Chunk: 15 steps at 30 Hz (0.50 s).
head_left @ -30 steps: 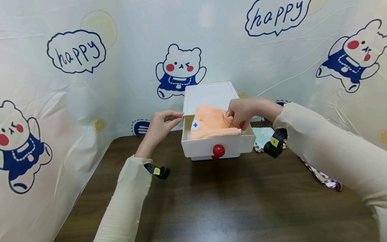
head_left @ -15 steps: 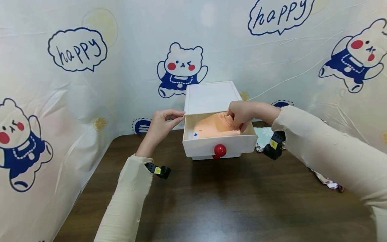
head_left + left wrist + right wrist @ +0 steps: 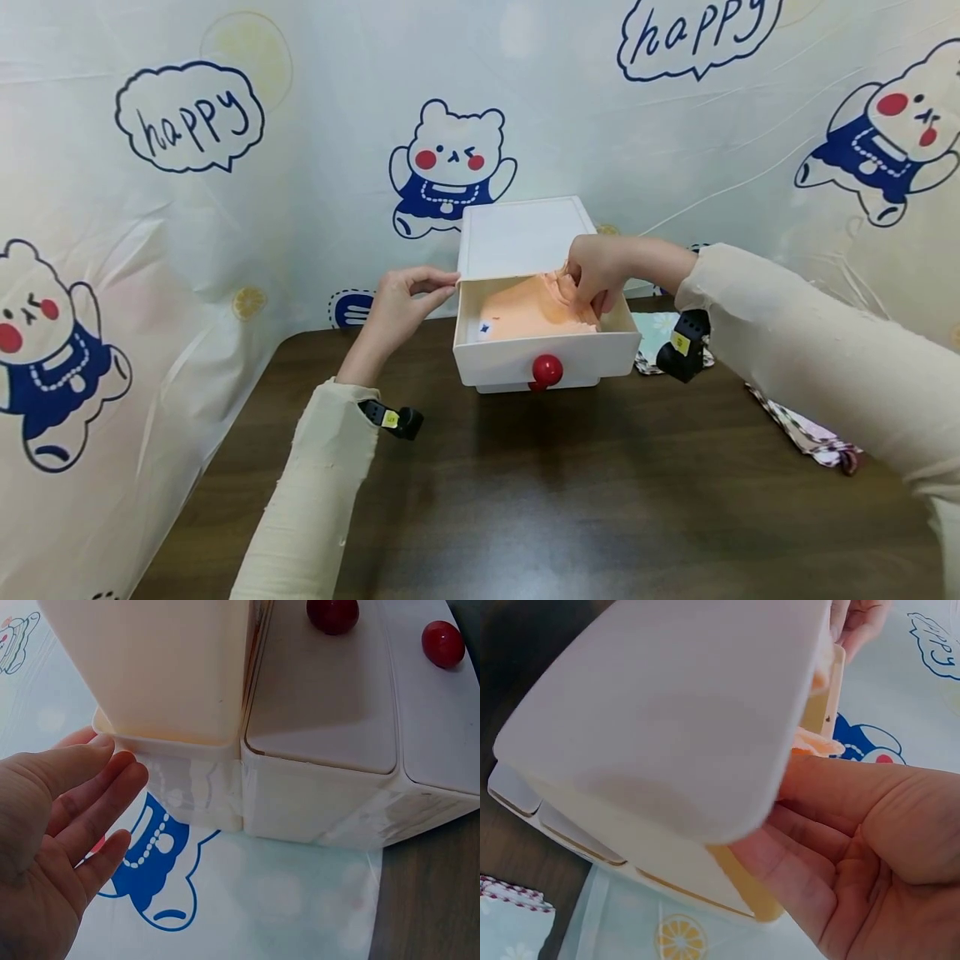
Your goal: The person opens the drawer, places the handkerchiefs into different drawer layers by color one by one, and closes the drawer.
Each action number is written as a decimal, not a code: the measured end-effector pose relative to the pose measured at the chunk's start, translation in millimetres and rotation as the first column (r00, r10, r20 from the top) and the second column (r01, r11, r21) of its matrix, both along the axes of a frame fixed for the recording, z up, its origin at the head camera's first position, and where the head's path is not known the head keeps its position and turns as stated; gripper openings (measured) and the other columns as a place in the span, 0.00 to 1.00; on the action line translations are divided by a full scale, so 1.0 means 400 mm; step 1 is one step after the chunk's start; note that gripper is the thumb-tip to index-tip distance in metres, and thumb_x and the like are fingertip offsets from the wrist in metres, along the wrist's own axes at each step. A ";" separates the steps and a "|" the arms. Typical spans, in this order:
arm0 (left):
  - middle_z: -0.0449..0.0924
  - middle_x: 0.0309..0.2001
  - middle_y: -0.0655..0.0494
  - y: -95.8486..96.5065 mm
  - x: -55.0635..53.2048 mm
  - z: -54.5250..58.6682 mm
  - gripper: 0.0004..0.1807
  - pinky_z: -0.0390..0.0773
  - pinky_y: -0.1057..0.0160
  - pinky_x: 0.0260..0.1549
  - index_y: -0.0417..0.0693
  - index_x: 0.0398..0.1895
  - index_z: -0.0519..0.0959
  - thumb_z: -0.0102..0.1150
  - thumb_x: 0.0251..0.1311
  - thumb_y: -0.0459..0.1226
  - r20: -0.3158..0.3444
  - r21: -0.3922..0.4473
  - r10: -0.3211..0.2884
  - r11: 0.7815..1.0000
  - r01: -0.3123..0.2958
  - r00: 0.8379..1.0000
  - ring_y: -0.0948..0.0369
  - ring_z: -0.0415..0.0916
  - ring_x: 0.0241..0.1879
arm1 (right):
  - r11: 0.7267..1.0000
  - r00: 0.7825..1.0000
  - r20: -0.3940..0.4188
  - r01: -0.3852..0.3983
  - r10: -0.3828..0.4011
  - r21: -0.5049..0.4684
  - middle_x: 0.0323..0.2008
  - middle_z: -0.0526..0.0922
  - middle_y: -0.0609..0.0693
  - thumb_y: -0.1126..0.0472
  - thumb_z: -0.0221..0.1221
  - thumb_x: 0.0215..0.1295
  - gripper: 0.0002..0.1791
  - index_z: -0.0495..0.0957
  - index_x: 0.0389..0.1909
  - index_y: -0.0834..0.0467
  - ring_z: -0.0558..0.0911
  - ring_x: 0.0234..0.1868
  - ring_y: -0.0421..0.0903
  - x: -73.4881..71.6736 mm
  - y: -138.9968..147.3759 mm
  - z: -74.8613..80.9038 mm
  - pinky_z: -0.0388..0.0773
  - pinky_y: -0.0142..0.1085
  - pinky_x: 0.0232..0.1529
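Observation:
A white drawer (image 3: 498, 360) with a red ball knob (image 3: 547, 369) stands pulled out of a small white cabinet (image 3: 525, 237). Inside lies a folded peach-orange cloth (image 3: 521, 310) bearing a small white patch with a blue star. My left hand (image 3: 405, 308) pinches the drawer's rim near its back left corner; in the left wrist view the thumb (image 3: 94, 752) lies at that rim. Reaching in at the right side, my right hand (image 3: 600, 268) grips the bunched right end of the cloth. Its fingertips are partly hidden by the cloth and, in the right wrist view, by the drawer front.
Right of the cabinet lies a pale green folded cloth (image 3: 654, 329) with a checked edge. Another patterned cloth (image 3: 802, 429) sits farther right, partly under the right sleeve. A printed sheet (image 3: 315, 208) hangs behind the brown table (image 3: 525, 500). Lower drawers carry red knobs (image 3: 443, 643).
The orange cloth's left part has sunk lower into the drawer, and its right end has bunched up under my right hand. My left hand has stayed at the rim.

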<state>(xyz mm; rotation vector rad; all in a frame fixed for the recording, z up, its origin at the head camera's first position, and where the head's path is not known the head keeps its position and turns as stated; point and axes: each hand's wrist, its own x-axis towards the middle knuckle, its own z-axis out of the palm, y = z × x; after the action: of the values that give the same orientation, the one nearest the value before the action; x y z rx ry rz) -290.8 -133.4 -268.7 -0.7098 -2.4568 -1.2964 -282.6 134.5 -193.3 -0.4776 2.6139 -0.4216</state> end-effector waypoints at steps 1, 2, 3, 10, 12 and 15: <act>0.81 0.43 0.51 0.000 0.000 0.001 0.10 0.77 0.63 0.43 0.43 0.42 0.82 0.60 0.56 0.32 -0.001 0.001 -0.002 1.000 0.002 1.000 0.60 0.77 0.43 | 1.000 1.000 0.003 0.000 0.000 0.004 0.21 0.82 0.55 0.65 0.63 0.55 0.07 0.77 0.28 0.67 0.81 0.18 0.43 0.000 0.000 0.002 0.79 0.33 0.25; 0.81 0.43 0.51 0.000 0.000 0.001 0.10 0.77 0.62 0.43 0.43 0.42 0.82 0.60 0.56 0.31 -0.003 0.000 -0.001 1.000 0.001 1.000 0.60 0.77 0.42 | 1.000 1.000 0.009 0.002 -0.002 0.005 0.21 0.83 0.55 0.65 0.63 0.55 0.08 0.77 0.28 0.67 0.82 0.19 0.43 -0.001 0.000 0.004 0.79 0.33 0.25; 0.81 0.43 0.51 -0.001 -0.001 0.001 0.10 0.77 0.62 0.42 0.43 0.42 0.82 0.60 0.56 0.31 -0.004 0.002 -0.001 1.000 0.001 1.000 0.60 0.77 0.42 | 1.000 1.000 0.021 0.005 -0.005 0.009 0.22 0.83 0.55 0.65 0.63 0.56 0.08 0.76 0.29 0.67 0.82 0.20 0.44 -0.002 -0.001 0.005 0.79 0.33 0.25; 0.81 0.43 0.51 0.001 -0.002 0.001 0.10 0.77 0.63 0.42 0.42 0.42 0.82 0.60 0.56 0.31 -0.008 0.003 -0.008 1.000 0.008 1.000 0.60 0.78 0.42 | 0.997 0.993 0.113 0.034 -0.042 0.068 0.27 0.81 0.56 0.65 0.63 0.57 0.13 0.75 0.40 0.67 0.82 0.24 0.44 -0.003 0.001 0.006 0.80 0.33 0.31; 0.81 0.42 0.50 0.001 -0.003 0.000 0.10 0.78 0.62 0.42 0.42 0.41 0.82 0.60 0.56 0.30 -0.010 0.006 -0.011 1.000 0.011 1.000 0.59 0.78 0.41 | 0.996 0.993 0.111 0.036 -0.045 0.077 0.27 0.82 0.55 0.64 0.62 0.58 0.13 0.75 0.42 0.67 0.82 0.23 0.42 -0.003 0.003 0.006 0.80 0.33 0.31; 0.82 0.42 0.50 0.001 -0.004 0.000 0.10 0.78 0.61 0.42 0.42 0.41 0.82 0.60 0.56 0.30 -0.006 0.007 -0.013 1.000 0.013 1.000 0.59 0.78 0.41 | 0.997 0.993 0.103 0.047 -0.053 0.062 0.24 0.82 0.54 0.66 0.60 0.59 0.12 0.76 0.43 0.68 0.81 0.22 0.41 -0.001 0.008 0.008 0.80 0.33 0.29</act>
<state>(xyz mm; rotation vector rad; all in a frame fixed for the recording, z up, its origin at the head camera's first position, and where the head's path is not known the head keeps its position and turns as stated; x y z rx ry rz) -292.4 -133.1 -268.8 -0.7281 -2.4451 -1.3054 -283.0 137.5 -190.1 -0.3609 2.5336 -0.3739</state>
